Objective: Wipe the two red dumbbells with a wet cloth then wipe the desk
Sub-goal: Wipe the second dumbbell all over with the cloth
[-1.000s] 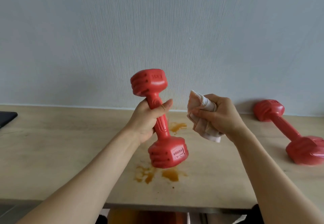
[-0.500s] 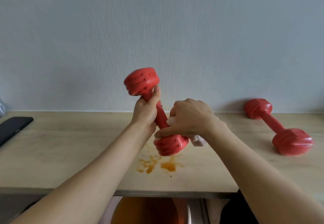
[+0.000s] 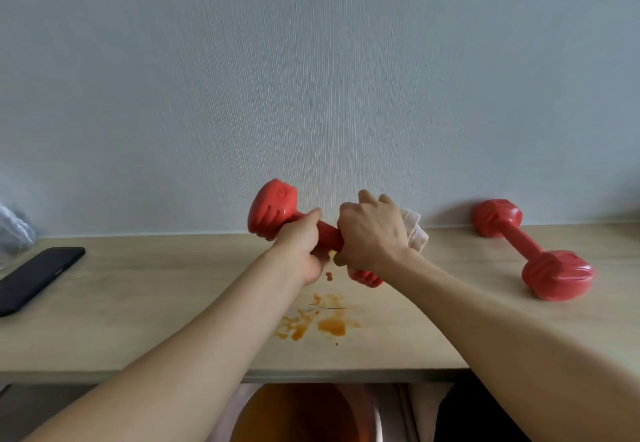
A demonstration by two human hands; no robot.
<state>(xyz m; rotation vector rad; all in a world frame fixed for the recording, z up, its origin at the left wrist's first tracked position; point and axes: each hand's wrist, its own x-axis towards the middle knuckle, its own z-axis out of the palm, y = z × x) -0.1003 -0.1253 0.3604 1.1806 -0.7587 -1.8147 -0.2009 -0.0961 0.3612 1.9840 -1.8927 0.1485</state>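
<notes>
Held dumbbell (image 3: 277,207) tilted at frame centre above worktop (image 3: 138,303), handle gripped by left hand (image 3: 301,251). Right hand (image 3: 372,233) curled round cloth (image 3: 414,230), pressed on lower end. Second of two dumbbells (image 3: 530,251) lying at right. One orange stain (image 3: 318,320) beneath; one phone (image 3: 34,277) at left.

no readable text, dumbbell embossing illegible

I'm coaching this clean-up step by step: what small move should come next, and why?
Probably slide the cloth along the held dumbbell toward its far head. The left hand grips the handle, and the right hand wraps the cloth round the near end, so the far head looks unwiped. The second dumbbell and the orange stains on the desk can wait.
</notes>
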